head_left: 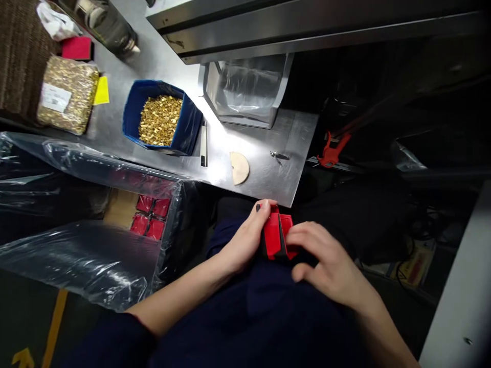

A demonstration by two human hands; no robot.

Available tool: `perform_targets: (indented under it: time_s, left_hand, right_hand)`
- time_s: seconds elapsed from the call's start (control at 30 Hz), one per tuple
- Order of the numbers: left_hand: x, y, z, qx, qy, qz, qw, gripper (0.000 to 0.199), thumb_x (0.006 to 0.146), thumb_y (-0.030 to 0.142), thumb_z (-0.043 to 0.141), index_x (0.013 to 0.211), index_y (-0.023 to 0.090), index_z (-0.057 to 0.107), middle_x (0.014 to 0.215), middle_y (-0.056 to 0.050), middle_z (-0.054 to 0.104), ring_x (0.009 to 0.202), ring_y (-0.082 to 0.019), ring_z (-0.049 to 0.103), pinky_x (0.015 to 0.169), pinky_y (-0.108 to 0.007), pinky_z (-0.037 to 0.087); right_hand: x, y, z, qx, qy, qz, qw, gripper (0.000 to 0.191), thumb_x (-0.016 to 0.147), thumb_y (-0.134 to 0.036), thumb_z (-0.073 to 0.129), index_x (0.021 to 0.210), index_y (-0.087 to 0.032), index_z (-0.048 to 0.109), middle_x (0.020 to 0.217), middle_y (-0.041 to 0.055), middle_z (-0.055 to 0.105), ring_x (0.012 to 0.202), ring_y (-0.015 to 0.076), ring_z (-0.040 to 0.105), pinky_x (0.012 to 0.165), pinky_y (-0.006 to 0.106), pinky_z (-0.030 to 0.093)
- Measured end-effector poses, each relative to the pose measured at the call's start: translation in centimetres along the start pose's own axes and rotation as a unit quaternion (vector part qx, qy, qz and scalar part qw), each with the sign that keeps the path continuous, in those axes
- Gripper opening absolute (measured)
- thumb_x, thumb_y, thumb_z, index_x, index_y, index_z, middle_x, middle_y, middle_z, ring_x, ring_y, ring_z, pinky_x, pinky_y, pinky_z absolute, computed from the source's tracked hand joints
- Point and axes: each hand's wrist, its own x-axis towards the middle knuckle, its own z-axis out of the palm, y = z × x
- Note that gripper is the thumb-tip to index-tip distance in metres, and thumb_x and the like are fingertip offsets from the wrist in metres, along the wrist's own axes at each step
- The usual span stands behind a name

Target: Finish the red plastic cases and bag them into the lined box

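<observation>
My left hand (pixel 251 232) is closed around the left side of a small red box with black edges (pixel 273 236), held above my lap just off the table edge. Its right side stands open, showing a red inner face. At that side is my right hand (pixel 320 258), slightly blurred, its bent fingertips touching the red inside and its thumb spread away below. Beyond the box, a pale half-round disc (pixel 240 168) lies on the metal table (pixel 261 174), near a small pair of metal clippers (pixel 280 155).
A blue bin (pixel 192 125) of gold-coloured metal pieces (pixel 160 120) and a white-handled cutter (pixel 203 145) are on the table. Behind stands a grey bin with plastic (pixel 249 92). At left, a plastic-lined carton (pixel 118 207) holds several red boxes (pixel 153 214). A metal shelf (pixel 291 30) overhangs.
</observation>
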Motion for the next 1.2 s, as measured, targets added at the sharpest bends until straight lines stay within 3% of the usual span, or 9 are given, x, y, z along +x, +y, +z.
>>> perform_targets:
  time_s: [0.07,0.13,0.3,0.63,0.7,0.83,0.9,1.07,1.2]
  left_hand:
    - [0.5,0.1,0.0,0.002,0.001,-0.012,1.0,0.054,0.1,0.067,0.047,0.124,0.023,0.064,0.119,-0.005,0.069,0.114,-0.025,0.063,0.101,-0.037,0.05]
    - [0.9,0.5,0.0,0.033,-0.026,0.001,0.999,0.05,0.101,0.063,0.047,0.129,0.025,0.065,0.126,-0.006,0.069,0.12,-0.027,0.061,0.1,-0.038,0.051]
    - [2.0,1.6,-0.2,0.161,-0.026,0.109,0.981,0.033,0.1,0.042,0.06,0.119,0.021,0.077,0.127,-0.007,0.074,0.125,-0.027,0.063,0.113,-0.037,0.043]
    - [2.6,0.7,0.9,0.217,0.041,0.204,0.954,0.03,0.098,0.04,0.067,0.118,0.021,0.079,0.119,-0.008,0.079,0.111,-0.027,0.073,0.1,-0.036,0.056]
    - [2.6,0.9,0.9,0.215,-0.004,0.206,0.955,0.032,0.099,0.039,0.065,0.123,0.022,0.076,0.126,-0.008,0.076,0.119,-0.027,0.07,0.106,-0.038,0.053]
    - [2.5,1.7,0.3,0.212,-0.173,0.198,0.941,0.03,0.099,0.037,0.065,0.124,0.025,0.076,0.154,-0.009,0.056,0.143,-0.032,0.051,0.12,-0.044,0.04]
    - [2.4,1.8,0.1,0.206,-0.202,0.21,0.934,0.028,0.096,0.035,0.069,0.121,0.026,0.078,0.16,-0.009,0.049,0.146,-0.034,0.046,0.123,-0.045,0.036]
    - [2.3,1.6,1.0,0.18,-0.133,0.21,0.952,0.021,0.095,0.036,0.07,0.106,0.024,0.083,0.149,-0.01,0.061,0.135,-0.033,0.057,0.116,-0.044,0.045]
    - [2.5,1.5,2.0,0.148,-0.061,0.157,0.974,0.038,0.102,0.046,0.058,0.096,0.019,0.084,0.138,-0.011,0.069,0.122,-0.031,0.066,0.107,-0.042,0.053]
  right_hand:
    - [-0.9,-0.4,0.9,-0.042,-0.023,-0.014,0.999,0.024,0.099,-0.043,0.068,0.107,-0.02,0.071,0.108,0.0085,0.073,0.099,0.0251,0.067,0.085,0.04,0.05]
    - [-1.1,0.1,1.6,-0.044,0.023,-0.026,0.998,0.013,0.098,-0.033,0.07,0.101,-0.02,0.072,0.099,0.0067,0.075,0.093,0.0229,0.069,0.085,0.039,0.051]
    - [-1.3,1.2,1.8,-0.006,0.039,-0.043,0.998,0.019,0.098,-0.037,0.07,0.094,-0.019,0.073,0.086,0.0048,0.075,0.083,0.0205,0.071,0.082,0.037,0.053]
    - [-1.9,1.2,1.8,0.03,0.068,0.011,0.997,0.021,0.099,-0.039,0.069,0.094,-0.02,0.076,0.089,0.0058,0.075,0.081,0.0204,0.07,0.076,0.036,0.053]
    - [-1.9,1.1,1.9,0.063,0.083,0.04,0.994,0.018,0.098,-0.038,0.069,0.102,-0.022,0.077,0.096,0.0059,0.076,0.087,0.0215,0.07,0.08,0.036,0.054]
    - [-1.6,0.9,1.7,0.112,0.11,0.092,0.983,0.015,0.097,-0.033,0.072,0.109,-0.026,0.076,0.106,0.004,0.077,0.097,0.0218,0.071,0.085,0.035,0.055]
    - [-1.5,0.7,1.5,0.117,0.112,0.095,0.982,0.017,0.097,-0.033,0.072,0.112,-0.027,0.076,0.113,0.0039,0.077,0.102,0.0221,0.071,0.088,0.035,0.056]
    - [-0.7,-0.1,1.3,0.094,0.115,0.099,0.984,0.015,0.097,-0.035,0.071,0.106,-0.025,0.078,0.108,0.0045,0.078,0.098,0.0228,0.072,0.086,0.036,0.058]
    - [0.2,-0.5,1.7,0.103,0.121,0.113,0.981,0.017,0.097,-0.038,0.069,0.103,-0.025,0.079,0.102,0.0057,0.079,0.094,0.0246,0.073,0.084,0.037,0.059]
